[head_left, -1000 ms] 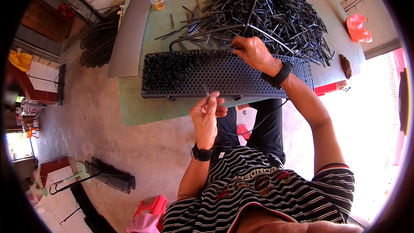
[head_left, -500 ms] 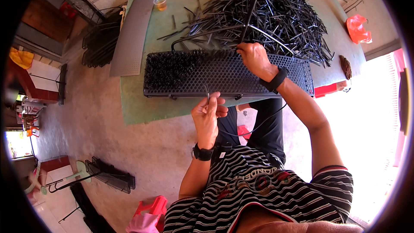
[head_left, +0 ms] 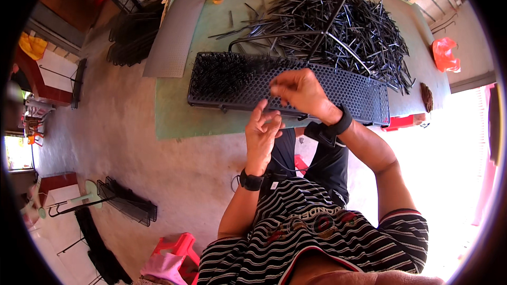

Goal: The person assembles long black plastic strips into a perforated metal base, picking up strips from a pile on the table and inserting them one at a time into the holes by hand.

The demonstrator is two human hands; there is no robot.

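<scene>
Grip unclear, right hand (head_left: pixel 305 94) hovers over perforated tray (head_left: pixel 362 92).

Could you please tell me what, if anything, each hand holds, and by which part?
It cannot be told: no held thing shows clearly in the bare left hand or bare right hand.
</scene>
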